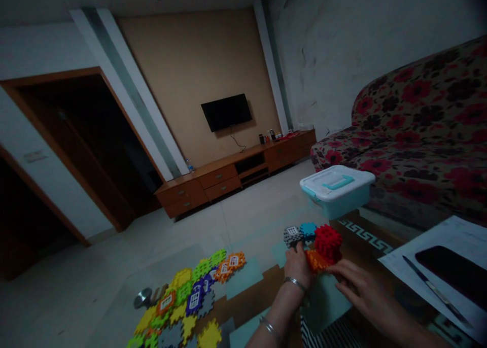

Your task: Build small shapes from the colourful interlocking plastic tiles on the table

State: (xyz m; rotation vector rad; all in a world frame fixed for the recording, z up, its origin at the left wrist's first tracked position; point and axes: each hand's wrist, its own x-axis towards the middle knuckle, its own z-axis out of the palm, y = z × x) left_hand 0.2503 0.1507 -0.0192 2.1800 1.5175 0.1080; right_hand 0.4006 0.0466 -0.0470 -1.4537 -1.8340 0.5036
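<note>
Both your hands were at the orange pieces [317, 262], right of center in the lower frame.
Your left hand [299, 264] was at their left side, your right hand [357, 282] at their lower right edge; fingers partly hidden, so couldn't tell if either was clamped. Red pieces [327, 239] sat just above, gray [292, 236] and blue pieces [308, 230] to the upper left; flat yellow piece [210, 334] lay bottom center-left. Step looked like two-handed handling of the orange pieces; next move seemed to call for steady fingertips and lined-up notched edges.
</note>
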